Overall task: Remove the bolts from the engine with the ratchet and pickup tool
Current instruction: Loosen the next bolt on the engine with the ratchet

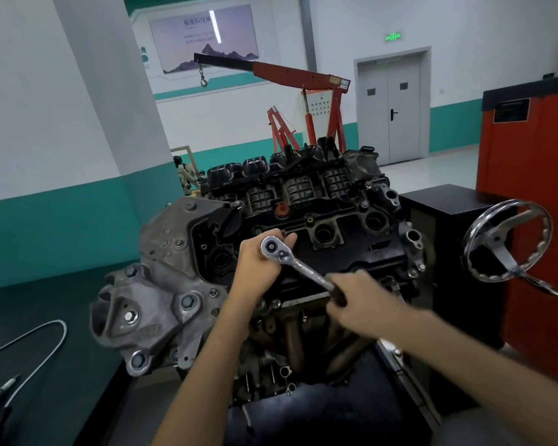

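The engine (174, 284) stands on a stand in the middle, its black valve cover (351, 226) on top. A chrome ratchet (298, 267) sits head-down on the cover's near left part. My left hand (258, 262) cups the ratchet's head, fingers curled round it from behind. My right hand (364, 300) grips the dark handle at the lower right end. The bolt under the head is hidden. The flexible pickup tool (45, 346) lies on the dark bench at the lower left, untouched.
A chrome handwheel (509, 243) juts from the stand at the right, in front of a black cabinet (448, 220) and a red tool cabinet (535, 188). A red engine crane (303, 78) stands behind. A pillar (110, 91) rises at the left.
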A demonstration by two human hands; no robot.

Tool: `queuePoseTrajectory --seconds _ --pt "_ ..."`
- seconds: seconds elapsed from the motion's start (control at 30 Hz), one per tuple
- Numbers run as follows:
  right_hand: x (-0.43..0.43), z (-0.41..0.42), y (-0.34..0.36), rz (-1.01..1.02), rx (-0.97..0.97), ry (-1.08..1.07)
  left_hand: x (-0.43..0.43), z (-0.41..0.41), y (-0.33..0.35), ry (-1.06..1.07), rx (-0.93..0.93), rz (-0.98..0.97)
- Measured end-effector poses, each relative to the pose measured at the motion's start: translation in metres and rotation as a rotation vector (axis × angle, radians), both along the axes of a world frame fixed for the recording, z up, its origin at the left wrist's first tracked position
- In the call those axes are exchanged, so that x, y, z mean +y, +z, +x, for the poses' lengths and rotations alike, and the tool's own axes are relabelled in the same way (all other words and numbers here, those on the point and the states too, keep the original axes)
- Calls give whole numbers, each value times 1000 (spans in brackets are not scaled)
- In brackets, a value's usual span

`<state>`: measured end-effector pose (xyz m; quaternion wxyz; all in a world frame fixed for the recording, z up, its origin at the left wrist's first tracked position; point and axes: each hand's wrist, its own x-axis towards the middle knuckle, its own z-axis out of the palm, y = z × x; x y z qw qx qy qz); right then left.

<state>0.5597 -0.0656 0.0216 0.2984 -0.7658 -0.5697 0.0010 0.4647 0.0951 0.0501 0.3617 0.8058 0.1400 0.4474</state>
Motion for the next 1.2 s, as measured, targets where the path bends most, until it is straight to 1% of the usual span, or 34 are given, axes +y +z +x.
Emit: queuePoseTrajectory --seconds 0.07,0.13,0.2,0.23,0.27,0.3,0.43,0.47,0.53,0.57,0.63,0.73,0.8,0.87,0.9,0.93,1.0,1.03,1.07,1.17,1.2 --pt "-7 26 34 -84 -189 22 0 -1 3 -25 23 41" --pt "-5 37 57 -107 -351 37 -2 0 3 -62 16 24" --pt "-1 36 61 -82 -432 17 -4 0 -1 -69 -39 -55" --pt "-1 32 56 -61 -424 -7 -6 0 -3 -69 -83 -101" --pt "-2 26 45 -32 -375 -31 -7 1 -5 -62 -125 -136" --pt "-4 16 31 8 -283 -42 -9 3 -7 -45 -158 -155" --pt "2 -49 -33 191 298 21 -16 10 -7 26 -230 -151" --pt "9 -67 -43 231 409 30 -17 10 -7 30 -246 -160" --pt "23 -87 -52 270 527 39 -19 7 -5 33 -232 -170" --pt "26 -86 -49 251 520 40 -18 5 -4 38 -194 -160" --pt "19 -65 -36 170 369 35 -12 -2 -5 33 -101 -122" --pt "-1 -12 0 8 37 15 -4 -7 -1 15 -21 -39" --pt "-9 19 36 -97 -230 -5 -5 -4 5 -10 38 -7" --pt "-10 38 68 -142 -460 -16 -9 0 7 -42 45 -21" --pt "-8 42 76 -137 -519 -19 -11 0 6 -57 14 -49" --pt "-6 43 78 -118 -538 -26 -13 0 3 -68 -25 -86" --pt "-6 33 61 -69 -479 -59 -17 -1 -3 -56 -117 -154" --pt "-6 23 43 -23 -393 -71 -19 -1 -5 -38 -167 -179" --pt "-6 9 23 27 -260 -78 -22 1 -5 -19 -207 -198" --pt "3 -44 -33 165 257 -14 -27 10 -4 42 -245 -216" --pt "10 -61 -44 224 377 11 -28 11 -3 53 -246 -213"
